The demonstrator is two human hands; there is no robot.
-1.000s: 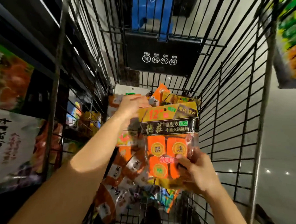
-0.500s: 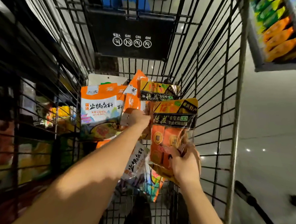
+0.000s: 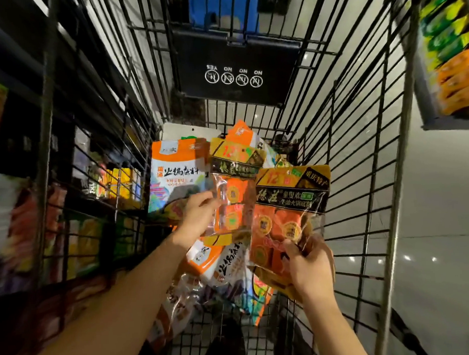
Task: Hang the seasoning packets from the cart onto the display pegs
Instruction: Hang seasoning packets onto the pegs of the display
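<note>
I stand by the wire cart and look down into it; both of the person's bare arms reach in from the near end; the right hand grips the lower edge of a seasoning packet, thumb on its clear front and fingers curled behind, and holds it upright above the pile, close to the cart's right wall; that packet has a yellow and black header over orange blocks seen through clear film; the left hand pinches the clear side of a second packet of the same kind, just left of the first and partly behind it; its image is blurred, so its print cannot be read; an orange and white pouch stands upright just beyond the left hand; more loose packets lie heaped on the cart floor between the two forearms; at the far end a black seat flap with four white round symbols hangs against the bars; stocked shelves run along the left side, dim and smeared; at upper right a display carries green and orange packets above a glossy pale floor.
</note>
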